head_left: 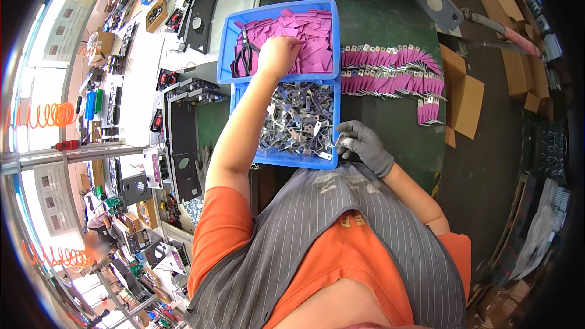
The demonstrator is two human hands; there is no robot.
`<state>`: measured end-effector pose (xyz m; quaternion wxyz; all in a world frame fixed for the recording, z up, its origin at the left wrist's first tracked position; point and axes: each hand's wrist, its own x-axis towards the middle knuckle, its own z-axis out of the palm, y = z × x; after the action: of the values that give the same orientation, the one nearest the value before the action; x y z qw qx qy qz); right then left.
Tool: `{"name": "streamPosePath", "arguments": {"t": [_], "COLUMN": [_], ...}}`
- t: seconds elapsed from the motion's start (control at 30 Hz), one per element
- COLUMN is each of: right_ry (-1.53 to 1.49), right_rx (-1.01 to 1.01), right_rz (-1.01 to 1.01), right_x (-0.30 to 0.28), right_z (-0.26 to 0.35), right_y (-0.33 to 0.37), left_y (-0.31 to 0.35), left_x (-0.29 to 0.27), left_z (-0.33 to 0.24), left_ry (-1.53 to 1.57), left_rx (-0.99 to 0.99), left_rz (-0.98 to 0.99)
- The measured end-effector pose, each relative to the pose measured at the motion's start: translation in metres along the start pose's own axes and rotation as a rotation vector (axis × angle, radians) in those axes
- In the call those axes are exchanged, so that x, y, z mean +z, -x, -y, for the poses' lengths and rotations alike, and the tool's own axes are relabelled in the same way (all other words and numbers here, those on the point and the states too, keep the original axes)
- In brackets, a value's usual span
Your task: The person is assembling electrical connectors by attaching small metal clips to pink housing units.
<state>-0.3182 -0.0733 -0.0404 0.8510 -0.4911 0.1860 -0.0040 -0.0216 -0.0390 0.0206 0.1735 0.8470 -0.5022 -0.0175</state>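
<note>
Lifting pink tabs [317, 55] 1 by 1 is advised; left hand [278, 58] is among them in upper bin [311, 77], grip can't be told. Bracket [342, 141] is pinched by right hand [368, 147] beside lower bin [304, 161].

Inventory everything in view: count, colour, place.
bins: two, blue, on table
flat pieces: many, pink, upper bin
hand tool: one, black, upper bin
metal brackets: many, silver, lower bin
pink-tabbed brackets: many, silver-pink, right of bins
table: one, green, under bins
panels: several, dark, left of bins
cardboard: several, brown, top and right
coiled hoses: two, orange, far left
left hand: one, bare, upper bin
right hand: one, grey-gloved, lower bin's right edge
</note>
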Motion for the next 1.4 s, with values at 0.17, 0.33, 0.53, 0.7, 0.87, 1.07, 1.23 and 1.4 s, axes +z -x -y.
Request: {"name": "streamPosePath", "arguments": {"t": [0.17, 0.33, 0.53, 0.7, 0.87, 1.07, 1.23, 1.4], "right_ry": [-0.09, -0.102, 0.051, 0.207, 0.067, 0.188, 0.659, 0.963], "right_rx": [-0.134, -0.401, -0.546, -0.505, -0.272, -0.224, -0.327, -0.443], "right_rz": [-0.028, -0.129, -0.055, 0.019, 0.051, 0.01, -0.054, -0.126], "right_x": [-0.003, 0.009, 0.017, 0.01, -0.003, -0.005, -0.013, -0.04], "right_z": [0.033, 0.084, 0.095, 0.091, 0.099, 0.091, 0.077, 0.053], "right_y": [0.015, 0.039, 0.042, 0.041, 0.042, 0.024, 0.008, 0.02], "left_y": [0.038, 0.094, 0.112, 0.116, 0.122, 0.124, 0.127, 0.132], "left_x": [-0.029, -0.011, -0.015, -0.021, -0.015, -0.014, -0.011, -0.01], "left_z": [-0.037, -0.06, -0.086, -0.092, -0.081, -0.082, -0.093, -0.101], "left_ry": [0.683, 0.845, 0.746, 0.624, 0.558, 0.417, 0.303, 0.483], "left_rx": [-0.252, -0.197, -0.279, -0.123, 0.194, 0.406, 0.468, 0.195], "left_rz": [-0.022, 0.008, 0.15, 0.152, 0.152, 0.167, 0.235, 0.109]}}
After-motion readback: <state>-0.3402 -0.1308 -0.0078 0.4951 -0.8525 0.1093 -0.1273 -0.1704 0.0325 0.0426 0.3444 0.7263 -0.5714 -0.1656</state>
